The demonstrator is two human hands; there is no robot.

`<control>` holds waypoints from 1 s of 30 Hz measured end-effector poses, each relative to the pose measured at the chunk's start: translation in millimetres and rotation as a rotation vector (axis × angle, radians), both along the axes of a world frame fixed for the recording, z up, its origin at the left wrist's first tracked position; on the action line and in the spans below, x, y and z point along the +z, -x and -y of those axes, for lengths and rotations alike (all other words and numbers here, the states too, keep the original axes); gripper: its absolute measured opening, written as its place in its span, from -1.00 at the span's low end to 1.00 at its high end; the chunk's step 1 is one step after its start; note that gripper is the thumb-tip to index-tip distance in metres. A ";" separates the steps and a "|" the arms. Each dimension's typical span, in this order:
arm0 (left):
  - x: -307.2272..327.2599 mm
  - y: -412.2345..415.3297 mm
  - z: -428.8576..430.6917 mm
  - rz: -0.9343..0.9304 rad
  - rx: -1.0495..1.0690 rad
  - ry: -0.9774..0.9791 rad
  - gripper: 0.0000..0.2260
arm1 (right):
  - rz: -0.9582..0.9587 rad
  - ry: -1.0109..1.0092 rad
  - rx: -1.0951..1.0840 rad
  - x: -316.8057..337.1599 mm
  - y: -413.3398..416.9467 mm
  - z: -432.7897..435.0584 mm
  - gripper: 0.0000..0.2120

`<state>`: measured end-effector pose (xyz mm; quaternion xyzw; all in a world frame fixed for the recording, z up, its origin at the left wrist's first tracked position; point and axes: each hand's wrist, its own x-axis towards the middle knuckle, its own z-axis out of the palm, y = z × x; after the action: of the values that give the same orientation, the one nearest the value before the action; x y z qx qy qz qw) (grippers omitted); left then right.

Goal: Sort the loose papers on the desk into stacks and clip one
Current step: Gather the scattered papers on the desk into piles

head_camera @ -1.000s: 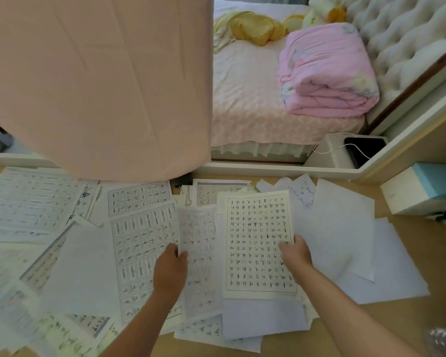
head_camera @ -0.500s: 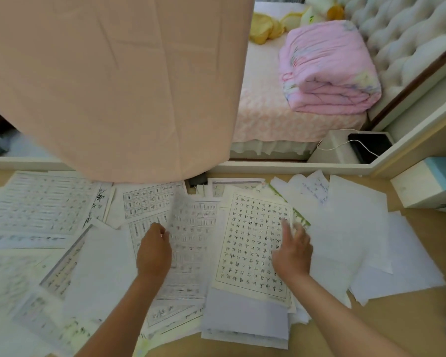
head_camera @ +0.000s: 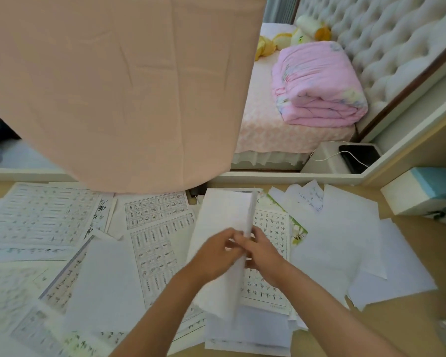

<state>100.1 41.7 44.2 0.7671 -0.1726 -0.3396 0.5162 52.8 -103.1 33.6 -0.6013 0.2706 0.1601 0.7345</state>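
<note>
Whereas half a second ago the hands lay apart, each on its own sheet flat on the desk, the left hand (head_camera: 214, 256) and the right hand (head_camera: 264, 251) now meet at the centre of the view. Both grasp the lifted paper (head_camera: 223, 215), with fingers curled against it from either side. The paper stands tilted up off the desk (head_camera: 397, 325) with its right edge toward the camera. It is blurred, so whether it is one leaf or several cannot be told. The grid sheet (head_camera: 268, 284) lies flat just below the right hand.

The desk is tan wood. Printed practice sheets (head_camera: 44, 215) overlap across its left half, and blank white sheets (head_camera: 345, 240) overlap on its right. A peach cloth (head_camera: 113, 86) hangs over the far edge. Beyond it stands a bed (head_camera: 263, 124) carrying a folded pink quilt (head_camera: 317, 86) against a tufted headboard (head_camera: 384, 42).

A white box with a teal top (head_camera: 420, 191) sits at the right end of the desk. Its contents are not visible.
</note>
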 end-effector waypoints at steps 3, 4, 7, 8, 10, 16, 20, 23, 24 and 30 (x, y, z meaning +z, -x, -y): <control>-33.2 7.8 13.8 -0.060 -0.052 -0.025 -0.72 | -0.191 0.266 -0.143 -18.0 13.8 32.6 -0.75; -42.5 8.7 15.4 -0.026 0.013 -0.035 -0.76 | -0.235 0.330 -0.184 -23.1 19.2 44.1 -0.75; -69.7 8.6 11.6 0.177 0.280 -0.212 -0.75 | -0.320 0.500 -0.225 -37.9 35.3 71.5 -0.80; -77.0 7.3 9.0 0.215 0.323 -0.286 -0.69 | -0.342 0.562 -0.239 -45.3 39.2 77.4 -0.84; -87.3 4.0 4.9 0.184 0.324 -0.431 -0.51 | -0.402 0.714 -0.243 -60.2 41.8 85.5 -0.86; -100.4 -11.2 23.9 -0.071 0.387 -0.441 -0.22 | -0.551 0.718 -0.246 -81.4 35.4 75.0 -0.34; -96.5 -16.3 29.8 -0.241 0.415 -0.367 -0.43 | -0.541 0.615 -0.172 -83.3 35.5 69.6 -0.41; -92.6 -17.6 22.8 -0.280 0.309 -0.375 -0.60 | -0.509 0.568 -0.154 -80.5 42.6 76.6 -0.58; -90.4 -17.3 20.3 -0.288 0.263 -0.373 -0.64 | -0.490 0.557 -0.145 -80.2 45.4 78.1 -0.64; -83.3 -6.5 25.3 -0.160 0.170 -0.267 -0.61 | -0.341 0.516 -0.193 -75.0 54.4 82.0 -0.70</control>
<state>106.6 16.4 -39.1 0.8112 -0.0188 -0.3745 0.4488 -1.6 -185.1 -41.4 -0.7038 0.4773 0.1142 0.5137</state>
